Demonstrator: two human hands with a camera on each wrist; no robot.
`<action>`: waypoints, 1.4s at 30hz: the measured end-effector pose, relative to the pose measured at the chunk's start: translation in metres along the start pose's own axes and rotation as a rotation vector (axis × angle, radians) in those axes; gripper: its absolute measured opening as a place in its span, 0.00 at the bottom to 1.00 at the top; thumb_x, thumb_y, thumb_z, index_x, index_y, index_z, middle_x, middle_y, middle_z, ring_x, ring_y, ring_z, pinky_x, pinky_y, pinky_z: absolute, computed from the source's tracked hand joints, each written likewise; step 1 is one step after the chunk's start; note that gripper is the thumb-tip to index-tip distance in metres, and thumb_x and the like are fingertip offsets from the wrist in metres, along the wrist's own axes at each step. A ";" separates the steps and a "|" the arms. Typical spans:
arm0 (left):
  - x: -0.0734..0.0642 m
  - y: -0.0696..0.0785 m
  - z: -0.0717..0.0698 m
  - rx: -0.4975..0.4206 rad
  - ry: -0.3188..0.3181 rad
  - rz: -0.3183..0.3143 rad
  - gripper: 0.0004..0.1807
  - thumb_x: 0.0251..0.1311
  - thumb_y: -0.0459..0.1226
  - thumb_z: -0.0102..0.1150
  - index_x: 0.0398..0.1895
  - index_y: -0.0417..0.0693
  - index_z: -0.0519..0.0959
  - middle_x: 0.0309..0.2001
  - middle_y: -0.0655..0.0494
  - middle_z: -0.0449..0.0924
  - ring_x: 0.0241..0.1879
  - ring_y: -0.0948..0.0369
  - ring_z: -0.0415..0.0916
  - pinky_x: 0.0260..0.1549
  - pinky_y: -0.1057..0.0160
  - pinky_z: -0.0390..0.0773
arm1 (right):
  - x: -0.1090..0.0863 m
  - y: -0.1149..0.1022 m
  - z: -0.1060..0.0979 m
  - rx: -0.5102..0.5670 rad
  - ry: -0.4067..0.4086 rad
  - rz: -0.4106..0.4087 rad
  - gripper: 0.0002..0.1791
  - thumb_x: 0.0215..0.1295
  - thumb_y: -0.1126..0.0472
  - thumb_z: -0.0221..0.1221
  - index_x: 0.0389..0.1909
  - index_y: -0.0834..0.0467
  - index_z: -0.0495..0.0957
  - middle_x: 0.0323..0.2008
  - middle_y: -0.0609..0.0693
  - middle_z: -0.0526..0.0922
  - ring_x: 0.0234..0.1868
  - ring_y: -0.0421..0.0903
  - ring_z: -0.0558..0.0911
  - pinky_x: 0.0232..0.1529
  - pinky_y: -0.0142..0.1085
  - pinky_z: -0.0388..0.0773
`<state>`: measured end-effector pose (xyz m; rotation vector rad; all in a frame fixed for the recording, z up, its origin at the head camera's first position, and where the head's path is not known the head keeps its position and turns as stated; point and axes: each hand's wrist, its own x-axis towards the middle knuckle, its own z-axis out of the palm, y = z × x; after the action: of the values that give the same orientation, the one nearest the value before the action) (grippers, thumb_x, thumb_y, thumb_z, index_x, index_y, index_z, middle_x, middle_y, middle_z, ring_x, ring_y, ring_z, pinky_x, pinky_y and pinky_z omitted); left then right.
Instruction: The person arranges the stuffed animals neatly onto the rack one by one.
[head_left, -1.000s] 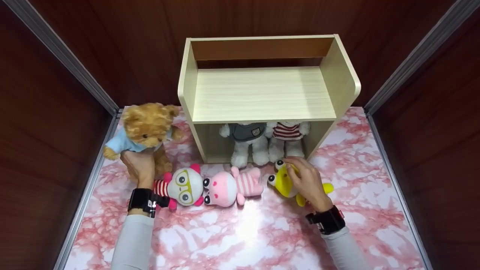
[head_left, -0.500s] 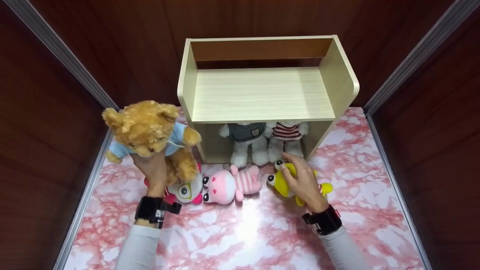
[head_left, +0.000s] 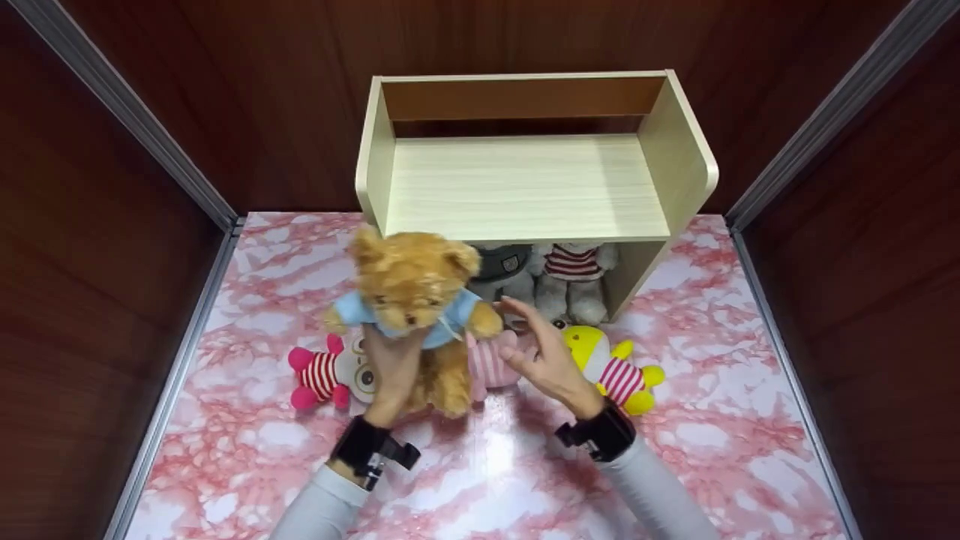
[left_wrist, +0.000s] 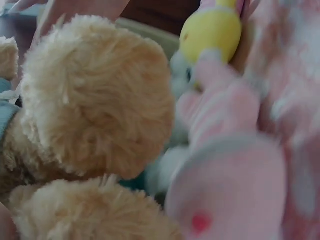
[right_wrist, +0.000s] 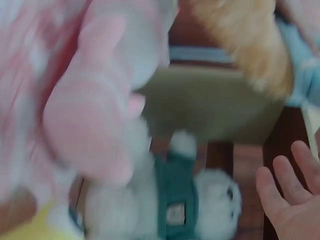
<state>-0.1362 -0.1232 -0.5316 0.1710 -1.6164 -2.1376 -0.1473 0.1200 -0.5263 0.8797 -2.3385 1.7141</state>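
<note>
My left hand (head_left: 394,367) grips a brown teddy bear (head_left: 416,274) in a blue top by its body, holding it upright in front of the shelf's left part. The bear's furry legs (left_wrist: 95,95) fill much of the left wrist view. My right hand (head_left: 551,360) has its fingers extended and holds nothing, close to the bear's arm. Behind the bear lies a pink plush toy (head_left: 491,360) with a striped body, partly hidden. To its left is a panda plush (head_left: 322,376) in red stripes; to its right, a yellow plush toy (head_left: 621,379) in pink stripes.
A pale wooden shelf unit (head_left: 525,187) stands at the back. In its lower compartment sit two white plush toys, one in a grey top (head_left: 506,262), one in a striped top (head_left: 571,262). Dark panels (head_left: 90,300) flank the pink marbled surface (head_left: 225,450).
My left hand has carried the teddy bear rightward, from the left side to before the shelf. My right hand has left the yellow plush toy and moved left toward the bear.
</note>
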 end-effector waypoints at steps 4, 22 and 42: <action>-0.008 -0.013 0.013 0.385 -0.069 0.116 0.51 0.42 0.34 0.83 0.73 0.41 0.65 0.62 0.47 0.79 0.63 0.51 0.75 0.67 0.51 0.70 | 0.005 -0.003 0.014 0.041 0.031 0.136 0.42 0.67 0.45 0.65 0.77 0.59 0.63 0.68 0.60 0.75 0.64 0.56 0.77 0.63 0.58 0.73; -0.007 -0.023 -0.010 0.325 -0.606 -0.284 0.47 0.57 0.58 0.74 0.67 0.32 0.70 0.62 0.39 0.78 0.63 0.48 0.75 0.68 0.50 0.69 | 0.015 -0.005 0.013 0.164 0.224 0.278 0.13 0.69 0.70 0.62 0.52 0.70 0.77 0.36 0.51 0.83 0.37 0.41 0.80 0.44 0.32 0.78; -0.009 -0.063 -0.060 0.210 -0.338 -0.299 0.15 0.60 0.34 0.72 0.44 0.37 0.77 0.42 0.52 0.82 0.45 0.59 0.79 0.52 0.66 0.77 | 0.043 0.051 0.000 -0.164 0.083 0.212 0.22 0.80 0.51 0.53 0.61 0.64 0.79 0.57 0.61 0.83 0.56 0.58 0.82 0.61 0.53 0.77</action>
<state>-0.1243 -0.1593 -0.6106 0.1274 -2.1283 -2.3081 -0.2085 0.1139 -0.5514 0.5411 -2.5488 1.5650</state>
